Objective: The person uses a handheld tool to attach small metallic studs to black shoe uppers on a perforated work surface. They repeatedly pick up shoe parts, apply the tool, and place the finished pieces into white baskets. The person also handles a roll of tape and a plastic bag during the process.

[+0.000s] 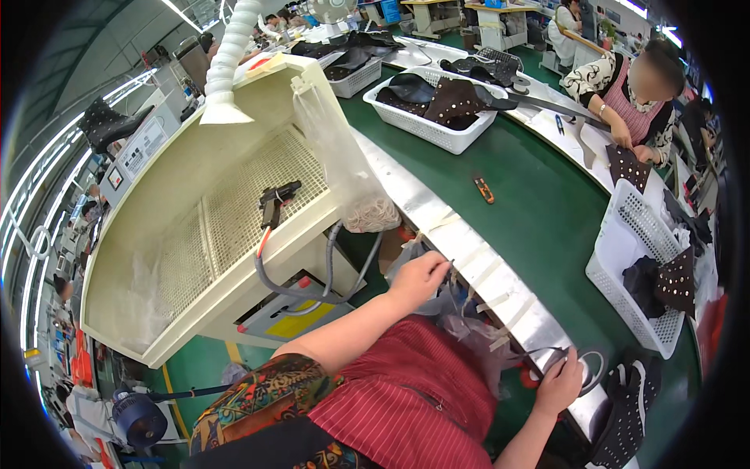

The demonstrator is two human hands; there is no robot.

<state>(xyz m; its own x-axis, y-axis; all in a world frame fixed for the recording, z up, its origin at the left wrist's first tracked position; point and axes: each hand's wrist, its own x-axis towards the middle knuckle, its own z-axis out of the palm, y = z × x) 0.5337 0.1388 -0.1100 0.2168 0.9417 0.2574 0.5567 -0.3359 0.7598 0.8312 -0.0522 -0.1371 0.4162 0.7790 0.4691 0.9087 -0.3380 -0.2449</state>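
Note:
My left hand (420, 279) is closed in a pinch just off the metal edge of the bench. Something thin and dark shows at its fingertips, too small to name. Further right, my right hand (561, 381) is closed over the same metal edge, its fingers bent round a narrow dark strip (539, 354). A grey ring-shaped loop (597, 370) curves out beside that hand; whether it joins the strip I cannot tell. Close to my right hand lie black studded pieces (631, 402) with white edging.
Left stands a cream booth (234, 313) with a mesh bed, and a black gun-like tool (275, 202) on a hose. White baskets (461, 139) of dark pieces and an orange-and-black cutter (484, 190) sit on the green conveyor (539, 227). Across it a co-worker handles a studded piece (627, 168).

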